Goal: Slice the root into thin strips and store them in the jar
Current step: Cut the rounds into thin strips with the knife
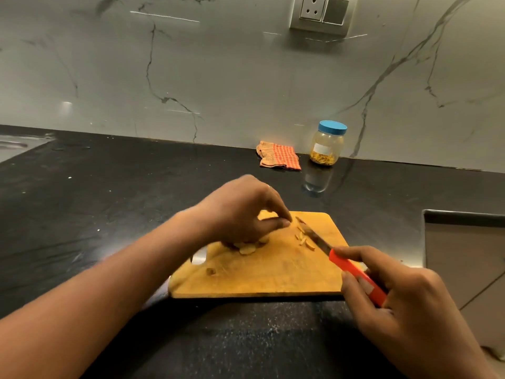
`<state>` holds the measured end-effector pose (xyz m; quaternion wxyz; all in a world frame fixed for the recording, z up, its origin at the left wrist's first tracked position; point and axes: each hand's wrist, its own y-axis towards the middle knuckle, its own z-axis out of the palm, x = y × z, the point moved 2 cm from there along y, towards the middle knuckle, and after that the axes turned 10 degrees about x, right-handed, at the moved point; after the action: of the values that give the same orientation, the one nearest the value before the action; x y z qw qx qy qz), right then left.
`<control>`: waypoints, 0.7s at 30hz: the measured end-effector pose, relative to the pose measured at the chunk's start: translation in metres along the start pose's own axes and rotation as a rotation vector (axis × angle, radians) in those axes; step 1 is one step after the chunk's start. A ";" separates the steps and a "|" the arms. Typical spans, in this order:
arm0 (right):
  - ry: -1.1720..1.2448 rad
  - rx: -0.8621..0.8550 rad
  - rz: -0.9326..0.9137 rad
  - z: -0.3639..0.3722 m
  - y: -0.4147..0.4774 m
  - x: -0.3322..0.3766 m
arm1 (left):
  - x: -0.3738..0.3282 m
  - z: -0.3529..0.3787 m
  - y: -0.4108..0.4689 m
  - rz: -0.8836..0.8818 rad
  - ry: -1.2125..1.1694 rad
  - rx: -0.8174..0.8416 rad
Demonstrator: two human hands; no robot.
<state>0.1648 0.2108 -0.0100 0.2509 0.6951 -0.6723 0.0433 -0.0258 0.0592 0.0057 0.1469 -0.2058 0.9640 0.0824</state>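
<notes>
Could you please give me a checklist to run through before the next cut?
1. Right hand grips knife by its orange handle: ok.
2. Left hand fingertips clear of the blade: ok, though close.
3. Left hand's hold on the slices: cannot tell, blurred.
4. Cutting board flat on the counter: ok.
5. Jar open for the strips: not ok, blue lid on.

A home kitchen.
Black stone desk against a veined marble wall, socket plate upper right, steel sink edge far left, wooden chopping board centre.
</notes>
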 end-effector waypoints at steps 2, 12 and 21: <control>-0.004 0.028 -0.013 0.005 -0.003 0.003 | 0.009 -0.014 -0.010 -0.098 -0.095 0.081; 0.017 0.016 0.022 0.010 -0.005 0.003 | 0.012 -0.014 -0.016 -0.215 -0.129 0.341; 0.071 -0.102 -0.014 0.021 -0.001 0.007 | 0.011 -0.007 -0.013 -0.158 -0.078 0.283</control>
<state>0.1606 0.1953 -0.0260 0.3100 0.6840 -0.6596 0.0316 -0.0315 0.0416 0.0073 0.2176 -0.2549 0.9404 -0.0580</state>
